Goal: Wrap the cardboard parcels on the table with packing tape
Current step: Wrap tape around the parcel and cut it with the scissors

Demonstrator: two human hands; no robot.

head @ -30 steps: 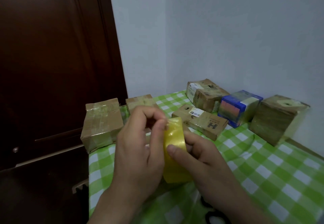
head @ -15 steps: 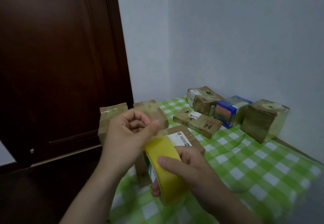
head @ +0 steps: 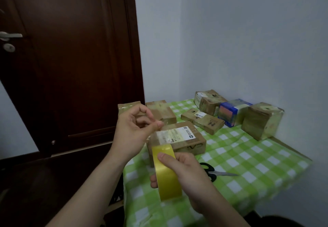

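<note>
Showing "H": parcel (head: 202,121) beyond tape roll (head: 168,182)

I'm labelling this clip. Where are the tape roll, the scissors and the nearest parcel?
tape roll (head: 166,178), head view, yellow outer band.
scissors (head: 221,173), head view, blade near the handles.
nearest parcel (head: 184,134), head view, white label on top.

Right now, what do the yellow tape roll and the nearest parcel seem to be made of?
Yellow tape roll: probably glossy plastic film; light glints along its band. Nearest parcel: matte brown cardboard, by its dull printed side; its white label looks like paper.
</note>
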